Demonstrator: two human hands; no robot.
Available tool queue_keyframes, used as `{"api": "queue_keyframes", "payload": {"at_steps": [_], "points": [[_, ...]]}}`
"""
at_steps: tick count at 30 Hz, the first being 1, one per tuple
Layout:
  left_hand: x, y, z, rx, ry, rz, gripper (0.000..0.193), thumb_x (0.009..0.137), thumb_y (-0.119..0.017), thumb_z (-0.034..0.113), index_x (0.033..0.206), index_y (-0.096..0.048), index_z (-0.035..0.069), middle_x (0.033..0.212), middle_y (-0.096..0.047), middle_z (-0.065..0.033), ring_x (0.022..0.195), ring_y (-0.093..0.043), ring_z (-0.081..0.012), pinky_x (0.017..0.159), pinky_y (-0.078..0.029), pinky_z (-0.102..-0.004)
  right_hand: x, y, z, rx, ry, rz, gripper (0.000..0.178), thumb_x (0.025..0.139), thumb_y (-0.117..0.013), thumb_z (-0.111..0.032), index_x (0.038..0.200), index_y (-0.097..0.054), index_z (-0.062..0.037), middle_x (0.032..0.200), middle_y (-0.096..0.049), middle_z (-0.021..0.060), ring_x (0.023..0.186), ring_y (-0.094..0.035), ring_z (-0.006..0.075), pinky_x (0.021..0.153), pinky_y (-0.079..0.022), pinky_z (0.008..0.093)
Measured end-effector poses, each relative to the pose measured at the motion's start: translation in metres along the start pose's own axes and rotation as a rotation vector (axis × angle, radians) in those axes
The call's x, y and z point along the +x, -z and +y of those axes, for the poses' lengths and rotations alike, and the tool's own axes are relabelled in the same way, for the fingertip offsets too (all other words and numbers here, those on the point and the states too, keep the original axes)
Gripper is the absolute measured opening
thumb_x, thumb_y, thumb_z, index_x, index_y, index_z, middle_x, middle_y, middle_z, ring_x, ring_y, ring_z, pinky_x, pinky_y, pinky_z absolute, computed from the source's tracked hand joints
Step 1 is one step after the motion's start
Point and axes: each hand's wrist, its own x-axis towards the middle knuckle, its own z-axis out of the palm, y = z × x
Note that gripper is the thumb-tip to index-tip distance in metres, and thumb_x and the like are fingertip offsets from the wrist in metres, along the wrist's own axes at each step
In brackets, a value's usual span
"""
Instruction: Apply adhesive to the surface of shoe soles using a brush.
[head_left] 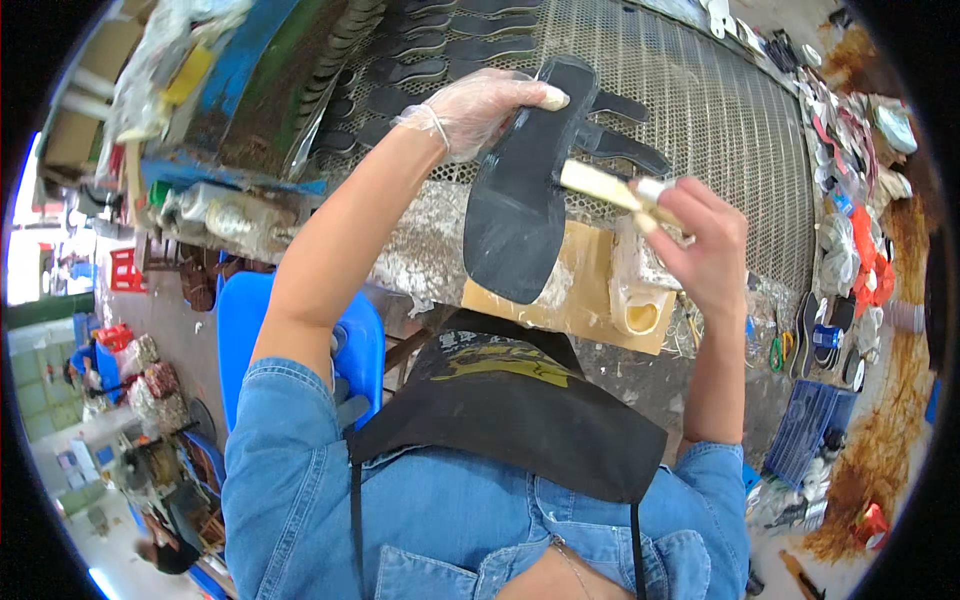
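My left hand (475,112), in a clear plastic glove with a band at the wrist, grips a black sandal sole (520,210) by its upper left edge. The thumb lies on the sole's face. Two dark strap pieces (625,148) stick out from the sole's right side. In my right hand (705,245) is a brush (597,184) with a pale, flat end, pinched between thumb and fingers. White coverings sit on some of those fingertips. The brush end meets the sole's right edge near its middle. Below it stands a whitish, crusted glue container (640,310) with a round mouth.
The container is on a brown cardboard sheet (575,290) at the bench's near edge. Rows of dark soles (490,47) lie on a perforated metal surface (720,110) beyond. A blue plastic chair (245,330) stands left; scissors (778,352) and a blue crate (808,430) are right.
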Motion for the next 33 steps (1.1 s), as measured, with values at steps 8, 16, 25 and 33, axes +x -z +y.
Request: {"api": "queue_keyframes", "payload": {"at_steps": [8,16,25,33], "points": [[0.157,0.059,0.009,0.547,0.098,-0.291,0.067,0.076,-0.077,0.031,0.13,-0.047,0.004,0.11,-0.06,-0.0151,0.103,-0.056,-0.0204,0.083,-0.046,-0.0337,0.026,-0.015,0.105,0.185,-0.623,0.553,0.028,0.089,-0.064,-0.005,0.117,-0.066,-0.0013,0.085,-0.063,-0.0022,0.067,-0.051,0.0024,0.057,-0.038,0.0183],[0.422,0.015,-0.033,1.032,-0.454,-0.452,0.056,0.084,-0.066,0.038,0.133,-0.054,0.012,0.128,-0.06,-0.0133,0.116,-0.059,-0.0279,0.1,-0.046,-0.0379,-0.074,-0.005,0.138,0.066,-1.091,0.734,0.026,0.095,-0.055,-0.016,0.115,-0.063,-0.0018,0.075,-0.047,-0.0089,0.058,-0.033,-0.002,0.05,-0.023,0.0155],[0.538,-0.004,-0.182,1.29,-0.411,-0.207,0.054,0.077,-0.06,0.044,0.125,-0.061,0.02,0.115,-0.064,-0.0153,0.111,-0.059,-0.0334,0.096,-0.047,-0.0469,-0.133,-0.022,0.135,-0.008,-1.325,0.679,0.03,0.095,-0.058,-0.019,0.119,-0.062,-0.0015,0.074,-0.048,-0.0092,0.06,-0.035,-0.0012,0.051,-0.022,0.0173],[0.534,0.008,-0.185,1.307,-0.393,-0.052,0.045,0.076,-0.064,0.039,0.114,-0.065,0.017,0.123,-0.058,-0.0131,0.121,-0.05,-0.0314,0.097,-0.046,-0.048,-0.142,-0.027,0.139,0.046,-1.34,0.708,0.033,0.094,-0.06,-0.018,0.123,-0.061,-0.0014,0.072,-0.047,-0.0093,0.057,-0.032,-0.0016,0.049,-0.019,0.017]]}}
